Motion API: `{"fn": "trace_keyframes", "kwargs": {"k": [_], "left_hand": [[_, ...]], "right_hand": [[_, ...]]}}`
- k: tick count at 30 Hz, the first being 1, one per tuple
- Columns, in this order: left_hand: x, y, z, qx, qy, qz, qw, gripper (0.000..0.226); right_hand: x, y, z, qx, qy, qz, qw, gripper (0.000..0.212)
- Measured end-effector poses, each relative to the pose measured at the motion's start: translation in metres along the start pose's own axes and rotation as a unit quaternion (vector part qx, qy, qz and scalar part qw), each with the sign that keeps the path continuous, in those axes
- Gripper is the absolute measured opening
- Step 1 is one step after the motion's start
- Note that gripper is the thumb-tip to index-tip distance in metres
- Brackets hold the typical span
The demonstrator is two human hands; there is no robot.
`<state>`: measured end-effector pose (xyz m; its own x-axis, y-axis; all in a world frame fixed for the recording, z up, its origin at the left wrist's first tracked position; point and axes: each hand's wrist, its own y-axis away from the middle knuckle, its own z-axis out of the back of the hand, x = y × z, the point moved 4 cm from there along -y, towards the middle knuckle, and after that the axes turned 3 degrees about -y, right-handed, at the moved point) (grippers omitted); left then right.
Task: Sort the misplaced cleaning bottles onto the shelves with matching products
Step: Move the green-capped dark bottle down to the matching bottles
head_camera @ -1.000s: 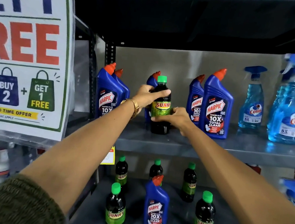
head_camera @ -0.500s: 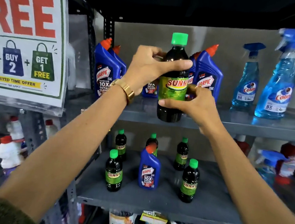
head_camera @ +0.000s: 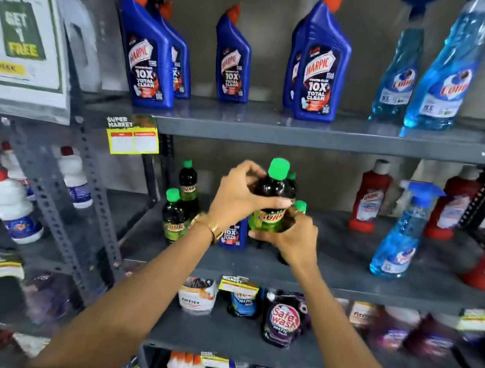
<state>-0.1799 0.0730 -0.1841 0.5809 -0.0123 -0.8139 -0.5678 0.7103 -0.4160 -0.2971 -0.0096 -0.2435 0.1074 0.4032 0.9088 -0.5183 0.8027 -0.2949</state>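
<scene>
A dark Sunny bottle (head_camera: 274, 192) with a green cap and green label is held in front of the middle shelf (head_camera: 344, 283). My left hand (head_camera: 235, 196) grips its shoulder and my right hand (head_camera: 292, 241) cups its base. Two more Sunny bottles (head_camera: 175, 216) stand on that shelf to the left. A blue Harpic bottle (head_camera: 232, 234) stands among them, mostly hidden behind my left hand. Several blue Harpic bottles (head_camera: 321, 70) with orange caps line the upper shelf (head_camera: 298, 134).
Blue Colin spray bottles (head_camera: 447, 72) stand at the upper right; another spray bottle (head_camera: 401, 236) and red bottles (head_camera: 370, 195) occupy the middle shelf's right. White bottles (head_camera: 12, 204) sit on the left rack. Pouches (head_camera: 283, 319) fill the lower shelf. A promo sign (head_camera: 23, 26) hangs upper left.
Both hands have carried the Sunny bottle down from the upper Harpic shelf to the middle shelf level. The view has tilted downward, revealing the lower shelves.
</scene>
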Motion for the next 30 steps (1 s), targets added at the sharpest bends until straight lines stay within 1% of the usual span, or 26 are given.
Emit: {"fn": "trace_keyframes", "kwargs": {"k": [2, 6, 9, 12, 15, 19, 22, 25, 28, 30], "left_hand": [[0.03, 0.002, -0.013, 0.007, 0.005, 0.039, 0.999, 0.065], [0.076, 0.002, -0.038, 0.025, -0.011, 0.091, 0.995, 0.082], [0.095, 0.001, -0.052, 0.033, -0.028, 0.1, 0.994, 0.084], [0.104, -0.004, -0.058, 0.03, -0.048, 0.097, 0.994, 0.084], [0.116, -0.006, -0.066, 0.034, -0.048, 0.095, 0.994, 0.079], [0.13, -0.007, -0.074, 0.041, -0.04, 0.097, 0.994, 0.072], [0.128, -0.01, -0.076, 0.031, -0.064, 0.082, 0.994, 0.061], [0.128, -0.012, -0.073, 0.024, -0.09, 0.056, 0.994, 0.061], [0.129, -0.009, -0.066, 0.02, -0.102, 0.036, 0.994, 0.061], [0.13, -0.006, -0.054, -0.001, -0.095, 0.034, 0.995, 0.055]], "right_hand": [[-0.028, -0.002, -0.011, 0.009, 0.005, -0.017, 1.0, 0.054], [-0.076, -0.003, -0.031, 0.007, 0.009, -0.059, 0.998, 0.055], [-0.098, -0.006, -0.043, -0.002, -0.003, -0.078, 0.997, 0.06], [-0.114, -0.012, -0.053, -0.014, 0.01, -0.095, 0.995, 0.061], [-0.125, -0.012, -0.06, -0.024, 0.008, -0.11, 0.994, 0.062], [-0.133, -0.012, -0.066, -0.035, 0.012, -0.104, 0.994, 0.067], [-0.136, -0.015, -0.069, -0.032, 0.014, -0.099, 0.994, 0.068], [-0.135, -0.013, -0.071, -0.03, 0.017, -0.095, 0.995, 0.068], [-0.134, -0.009, -0.071, -0.048, 0.011, -0.081, 0.996, 0.075], [-0.139, -0.004, -0.073, -0.062, -0.002, -0.085, 0.994, 0.081]]}}
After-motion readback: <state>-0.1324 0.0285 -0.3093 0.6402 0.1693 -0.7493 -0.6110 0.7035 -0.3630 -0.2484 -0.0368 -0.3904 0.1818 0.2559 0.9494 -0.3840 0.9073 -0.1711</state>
